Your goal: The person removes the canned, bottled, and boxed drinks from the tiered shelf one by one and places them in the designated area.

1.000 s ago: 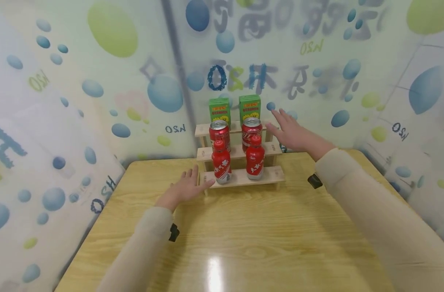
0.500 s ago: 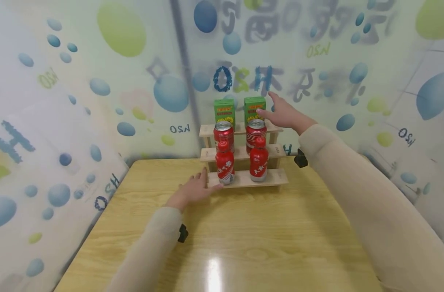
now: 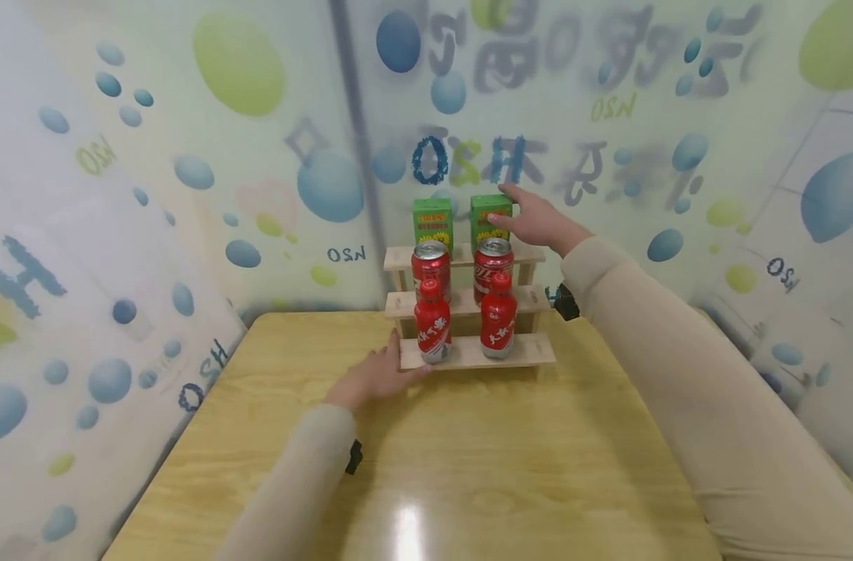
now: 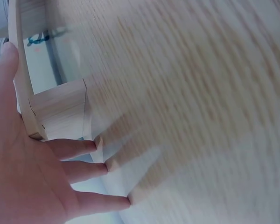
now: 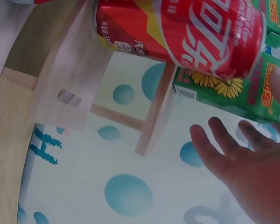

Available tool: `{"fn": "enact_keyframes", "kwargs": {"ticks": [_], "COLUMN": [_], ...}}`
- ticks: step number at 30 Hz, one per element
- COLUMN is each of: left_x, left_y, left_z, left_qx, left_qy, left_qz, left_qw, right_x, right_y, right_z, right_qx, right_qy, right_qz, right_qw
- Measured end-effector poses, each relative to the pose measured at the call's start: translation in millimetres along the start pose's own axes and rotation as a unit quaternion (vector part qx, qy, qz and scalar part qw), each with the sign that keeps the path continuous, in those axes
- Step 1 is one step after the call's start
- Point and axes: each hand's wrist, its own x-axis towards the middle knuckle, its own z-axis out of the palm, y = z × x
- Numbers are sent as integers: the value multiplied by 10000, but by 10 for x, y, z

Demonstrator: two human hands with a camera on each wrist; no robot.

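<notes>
Overlapping green carton (image 3: 479,222), right hand (image 3: 537,222), contact unclear

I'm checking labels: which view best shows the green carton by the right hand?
The right wrist view: the green carton appears largest and most readable, though the red can and right hand cover parts. The head view shows it small, partly behind both; the left wrist view doesn't show it.

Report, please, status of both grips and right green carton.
Left grip at lower left of rack. Right grip at right green carton, contact unclear. Carton upright on top tier; red can in front, one tier lower.
</notes>
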Motion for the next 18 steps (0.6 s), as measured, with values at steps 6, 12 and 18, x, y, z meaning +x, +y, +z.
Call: {"fn": "enact_keyframes", "kwargs": {"ticks": [6, 12, 18], "left_x": [-29, -13, 84], "left_y": [46, 20, -15], "left_z": [-26, -27, 7], "left_qx": [103, 34, -51], "left_qy": [-83, -201, -178], "left_qz": [-41, -95, -60], "left_qw": [9999, 9997, 9998], "right_x": [51, -25, -153], "right_y": [37, 80, 167], "right_z": [67, 64, -84], "right_qx": [274, 751, 746], "right_qy": [343, 594, 624], "right_qz": [-97, -71, -49], "right_qw": [9990, 9954, 9952]}}
